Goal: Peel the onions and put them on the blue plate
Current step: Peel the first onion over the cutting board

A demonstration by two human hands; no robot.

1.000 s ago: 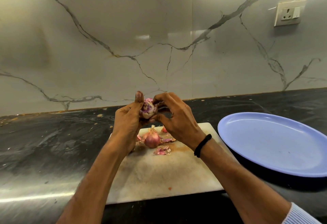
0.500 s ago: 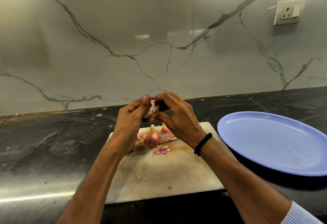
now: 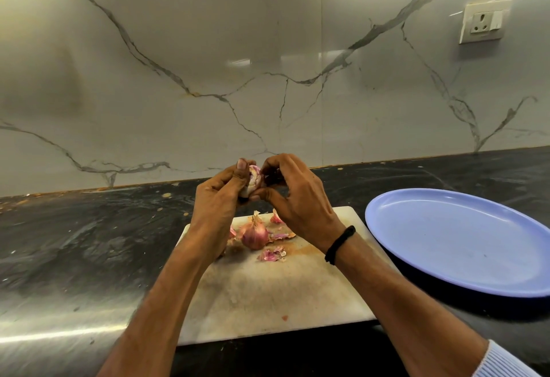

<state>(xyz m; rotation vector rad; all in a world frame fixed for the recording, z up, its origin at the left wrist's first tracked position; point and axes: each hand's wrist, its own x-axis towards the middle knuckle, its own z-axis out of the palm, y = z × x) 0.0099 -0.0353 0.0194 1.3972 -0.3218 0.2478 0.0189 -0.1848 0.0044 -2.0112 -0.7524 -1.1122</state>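
KITCHEN PREP: A person peels a small red onion above the far end of a white cutting board [image 3: 268, 293] on a dark stone table [image 3: 74, 242]. The left hand [image 3: 218, 198] wraps its curled fingers round the half-peeled onion [image 3: 253, 179], thumb raised along its side. It holds the onion clear of the board, which looks meant to leave every side within reach. The right hand [image 3: 297, 198], a black wristband [image 3: 339, 244] at its wrist, closes on the same onion from the other side. Its fingertips and thumb pinch at the top, apparently to catch an edge of loose skin. Whether a strip is actually between them cannot be told, since the fingers hide that spot. White flesh shows where the skin is off and purple patches show beside it, so this onion seems well along but not finished.

Directly below the hands, on the far half of the cutting board, an unpeeled onion [image 3: 254, 235] sits in its full papery skin, stalk end up, next in line. Pink skin scraps [image 3: 272, 254] lie around it, likely let fall from the work above, which keeps the litter on the board. The blue plate [image 3: 461, 242] lies just right of the cutting board, on the right hand's side for a short carry. It holds nothing: no onion has reached it yet.
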